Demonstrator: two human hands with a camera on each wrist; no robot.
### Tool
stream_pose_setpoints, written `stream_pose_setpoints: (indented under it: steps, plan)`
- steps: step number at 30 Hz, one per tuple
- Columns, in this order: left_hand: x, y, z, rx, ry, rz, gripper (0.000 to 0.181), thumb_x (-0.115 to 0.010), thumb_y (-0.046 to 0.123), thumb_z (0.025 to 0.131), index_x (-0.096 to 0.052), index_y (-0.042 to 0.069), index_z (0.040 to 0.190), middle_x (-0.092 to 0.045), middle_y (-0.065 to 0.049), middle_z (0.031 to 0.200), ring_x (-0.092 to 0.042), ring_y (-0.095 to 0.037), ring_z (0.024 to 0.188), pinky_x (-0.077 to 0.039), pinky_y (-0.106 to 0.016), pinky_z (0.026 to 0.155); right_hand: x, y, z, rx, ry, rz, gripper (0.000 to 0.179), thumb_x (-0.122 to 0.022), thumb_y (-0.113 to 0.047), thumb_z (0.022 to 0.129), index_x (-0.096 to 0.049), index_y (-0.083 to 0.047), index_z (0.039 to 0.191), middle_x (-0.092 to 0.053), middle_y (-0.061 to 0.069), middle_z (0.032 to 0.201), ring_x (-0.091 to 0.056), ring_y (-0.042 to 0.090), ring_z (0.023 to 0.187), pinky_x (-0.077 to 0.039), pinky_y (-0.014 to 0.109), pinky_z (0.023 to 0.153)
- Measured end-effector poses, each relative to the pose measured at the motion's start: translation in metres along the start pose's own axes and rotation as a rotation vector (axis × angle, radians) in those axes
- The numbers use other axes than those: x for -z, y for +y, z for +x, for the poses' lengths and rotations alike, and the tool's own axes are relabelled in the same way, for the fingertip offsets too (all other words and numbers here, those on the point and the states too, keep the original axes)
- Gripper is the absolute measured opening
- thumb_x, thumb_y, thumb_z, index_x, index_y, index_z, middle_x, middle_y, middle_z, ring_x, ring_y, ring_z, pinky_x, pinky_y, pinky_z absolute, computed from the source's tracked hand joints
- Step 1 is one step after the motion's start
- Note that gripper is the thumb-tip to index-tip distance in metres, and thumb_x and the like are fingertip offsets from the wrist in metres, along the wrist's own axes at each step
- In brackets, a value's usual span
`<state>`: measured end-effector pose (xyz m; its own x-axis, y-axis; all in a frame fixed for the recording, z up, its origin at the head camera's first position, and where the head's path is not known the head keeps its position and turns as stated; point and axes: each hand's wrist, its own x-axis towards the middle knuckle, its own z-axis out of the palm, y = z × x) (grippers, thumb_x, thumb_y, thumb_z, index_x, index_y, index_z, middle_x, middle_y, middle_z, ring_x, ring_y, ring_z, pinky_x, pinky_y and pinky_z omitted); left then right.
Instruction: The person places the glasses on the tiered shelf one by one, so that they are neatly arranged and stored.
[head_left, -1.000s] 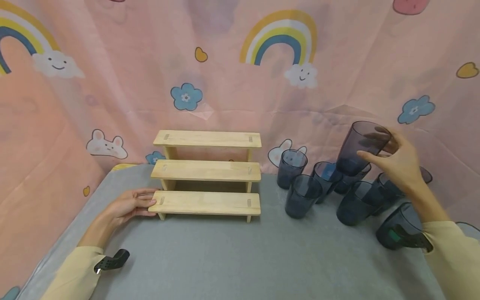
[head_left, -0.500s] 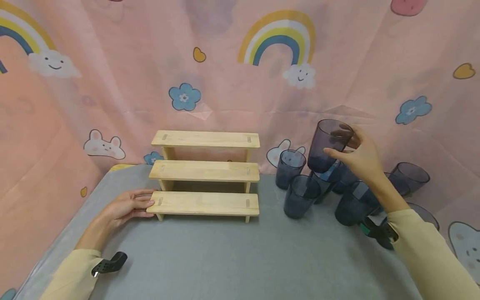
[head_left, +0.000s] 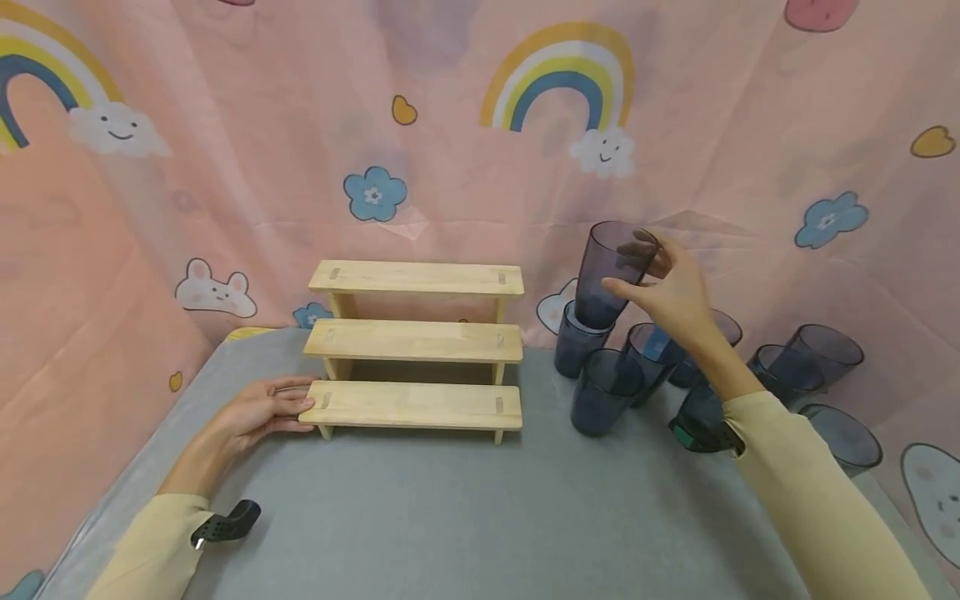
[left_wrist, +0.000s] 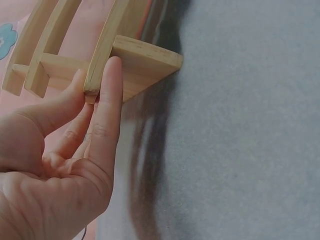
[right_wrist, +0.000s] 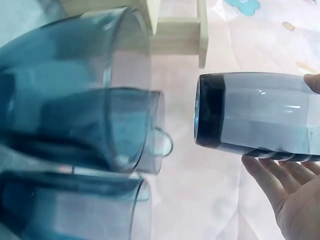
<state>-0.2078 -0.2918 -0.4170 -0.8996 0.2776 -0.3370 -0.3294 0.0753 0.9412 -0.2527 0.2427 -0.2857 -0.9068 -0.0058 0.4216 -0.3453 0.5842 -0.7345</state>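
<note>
The right hand (head_left: 675, 292) grips a smoky tumbler (head_left: 611, 271) near its rim, fingers curled round it, holding it tilted and in the air just above the cluster of blue cups (head_left: 603, 392), well right of the 3-step wooden rack (head_left: 416, 337). Each cup looks empty. The left hand (head_left: 258, 412) lies flat on the counter (head_left: 450, 517), straight fingers (left_wrist: 107, 107) pressing the rack's bottom step.

Tumblers (head_left: 604, 403): smoky translucent blue-grey. Three-tier shelf (head_left: 414, 345): pale natural wood. Desk (head_left: 465, 517): grey. Backdrop (head_left: 465, 125): pink, printed with rainbows, clouds, blue flowers, yellow hearts. Sleeves (head_left: 817, 508): pale yellow.
</note>
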Motion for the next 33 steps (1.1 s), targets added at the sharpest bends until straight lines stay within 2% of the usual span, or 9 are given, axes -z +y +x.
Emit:
stream_pose_setpoints:
  steps: [7, 11, 16, 21, 24, 28, 33]
  plan:
    - [0.0, 0.002, 0.001, -0.007, -0.004, 0.004, 0.068, -0.06, 0.004, 0.097, -0.02, -0.012, 0.15, -0.064, -0.008, 0.109, -0.069, -0.018, 0.094, -0.057, -0.039, 0.083, -0.016, -0.016, 0.011, 0.017, 0.0, 0.065, 0.074, -0.081, -0.021, 0.082, -0.044, -0.017, 0.146, -0.06, 0.01, 0.129, -0.056, 0.03, 0.121, -0.05, 0.036, 0.09]
    - [-0.002, 0.002, 0.002, -0.011, -0.006, 0.002, 0.068, -0.06, 0.004, 0.097, -0.02, -0.011, 0.15, -0.061, -0.01, 0.116, -0.068, -0.019, 0.096, -0.056, -0.04, 0.084, -0.025, -0.026, 0.015, 0.029, -0.002, 0.066, 0.075, -0.082, -0.021, 0.081, -0.044, -0.017, 0.147, -0.06, 0.011, 0.129, -0.056, 0.029, 0.122, -0.05, 0.041, 0.092]
    - [0.0, -0.002, 0.002, -0.013, -0.015, -0.003, 0.069, -0.06, 0.004, 0.097, -0.019, -0.011, 0.151, -0.059, -0.01, 0.12, -0.068, -0.02, 0.097, -0.056, -0.041, 0.085, -0.04, -0.038, 0.019, 0.038, -0.024, 0.117, 0.074, -0.081, -0.022, 0.082, -0.043, -0.013, 0.146, -0.059, 0.012, 0.129, -0.055, 0.028, 0.123, -0.047, 0.048, 0.097]
    - [0.001, -0.002, 0.001, -0.011, -0.015, -0.015, 0.069, -0.06, 0.003, 0.097, -0.018, -0.011, 0.151, -0.06, -0.008, 0.12, -0.068, -0.02, 0.098, -0.056, -0.041, 0.085, -0.059, -0.049, 0.023, 0.04, -0.037, 0.144, 0.076, -0.081, -0.023, 0.082, -0.042, -0.011, 0.146, -0.06, 0.012, 0.129, -0.056, 0.027, 0.122, -0.048, 0.046, 0.097]
    - [0.0, -0.001, 0.001, -0.02, -0.013, -0.011, 0.07, -0.06, 0.004, 0.098, -0.018, -0.011, 0.151, -0.061, -0.005, 0.117, -0.068, -0.019, 0.096, -0.057, -0.04, 0.084, -0.072, -0.058, 0.026, 0.071, -0.039, 0.164, 0.077, -0.082, -0.021, 0.081, -0.043, -0.009, 0.146, -0.061, 0.013, 0.128, -0.057, 0.028, 0.12, -0.049, 0.046, 0.097]
    - [0.0, 0.0, 0.001, -0.032, -0.017, -0.008, 0.071, -0.06, 0.006, 0.098, -0.017, -0.011, 0.151, -0.061, -0.004, 0.115, -0.067, -0.018, 0.096, -0.057, -0.04, 0.083, -0.091, -0.068, 0.03, 0.115, -0.053, 0.228, 0.078, -0.083, -0.017, 0.08, -0.042, -0.008, 0.146, -0.061, 0.014, 0.127, -0.058, 0.028, 0.119, -0.049, 0.043, 0.098]
    - [0.001, -0.004, 0.0, -0.018, -0.03, -0.039, 0.072, -0.06, 0.005, 0.098, -0.016, -0.009, 0.152, -0.06, -0.003, 0.117, -0.066, -0.017, 0.099, -0.056, -0.039, 0.085, -0.115, -0.079, 0.03, 0.137, -0.072, 0.309, 0.077, -0.084, -0.012, 0.078, -0.044, -0.005, 0.143, -0.062, 0.015, 0.124, -0.06, 0.027, 0.116, -0.05, 0.038, 0.097]
